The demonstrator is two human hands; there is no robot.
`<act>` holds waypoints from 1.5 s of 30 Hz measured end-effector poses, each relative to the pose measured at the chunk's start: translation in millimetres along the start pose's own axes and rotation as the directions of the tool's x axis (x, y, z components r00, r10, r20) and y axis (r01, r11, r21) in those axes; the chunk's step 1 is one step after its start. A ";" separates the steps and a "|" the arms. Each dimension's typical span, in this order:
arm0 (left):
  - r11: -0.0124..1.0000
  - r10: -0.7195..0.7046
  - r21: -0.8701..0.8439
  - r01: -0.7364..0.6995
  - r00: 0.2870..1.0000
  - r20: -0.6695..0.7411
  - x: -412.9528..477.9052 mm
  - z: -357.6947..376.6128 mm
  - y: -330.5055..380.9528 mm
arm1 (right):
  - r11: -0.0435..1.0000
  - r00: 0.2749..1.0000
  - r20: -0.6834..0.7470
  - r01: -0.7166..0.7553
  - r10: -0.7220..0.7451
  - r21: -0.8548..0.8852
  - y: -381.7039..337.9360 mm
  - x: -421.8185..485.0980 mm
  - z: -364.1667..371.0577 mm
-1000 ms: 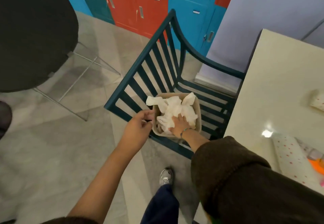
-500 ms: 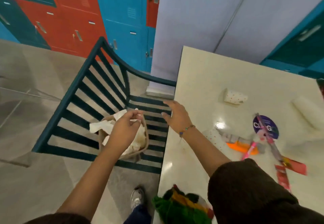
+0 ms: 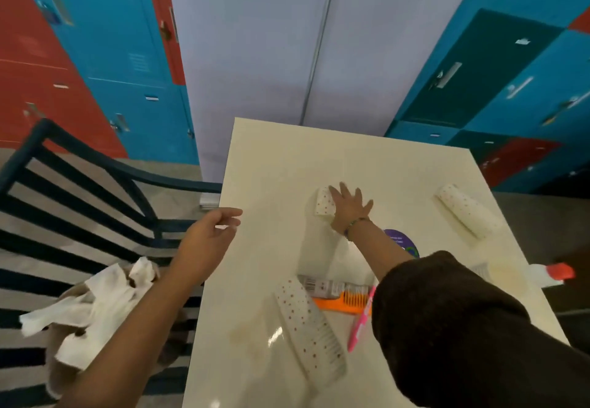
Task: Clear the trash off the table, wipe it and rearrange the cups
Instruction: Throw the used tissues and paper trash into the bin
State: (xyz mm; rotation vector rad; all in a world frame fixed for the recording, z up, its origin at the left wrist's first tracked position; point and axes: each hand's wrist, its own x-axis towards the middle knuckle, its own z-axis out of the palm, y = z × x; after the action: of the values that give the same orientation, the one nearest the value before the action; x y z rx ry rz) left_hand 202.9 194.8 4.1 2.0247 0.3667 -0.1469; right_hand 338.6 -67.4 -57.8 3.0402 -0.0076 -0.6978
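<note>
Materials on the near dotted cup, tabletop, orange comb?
Near dotted cup: likely paper, matte white, printed dots. Tabletop: cream, glossy, with sharp light glints; laminate or stone, cannot tell. Orange comb: probably plastic, uniform bright colour, moulded teeth.

left hand (image 3: 207, 238): empty, fingers loosely stretched, pointing roughly 2 o'clock
left forearm (image 3: 137, 321): bare, comes in from about 7 o'clock
right hand (image 3: 349, 208): palm down, fingers splayed straight, aimed around 11 o'clock
right forearm (image 3: 380, 248): reaching way out from 5 o'clock, dark sleeve (image 3: 463, 328) bunched partway up, beaded bracelet (image 3: 354, 225) on the wrist
</note>
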 end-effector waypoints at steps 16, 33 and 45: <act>0.950 -0.276 -0.202 0.237 0.942 -0.192 -88.7 -93.1 -83.1 | 0.638 0.842 -0.328 0.540 -0.429 0.550 -189.9 -101.7 16.2; 0.920 -0.367 -0.258 0.296 0.882 -0.295 -151.4 -179.3 -191.2 | 0.796 0.734 0.438 0.602 -0.519 -0.066 -360.9 -184.6 222.2; 0.935 -0.214 -0.323 0.149 0.961 -0.175 -155.2 -124.4 -101.1 | 0.774 0.904 0.088 0.303 -0.418 0.556 -257.4 -239.1 80.1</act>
State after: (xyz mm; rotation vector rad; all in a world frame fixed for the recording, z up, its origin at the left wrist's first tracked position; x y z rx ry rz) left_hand 17.1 317.6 16.7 1.6988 0.6697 0.0096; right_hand 88.4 190.6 -31.5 3.5145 0.4827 -1.2284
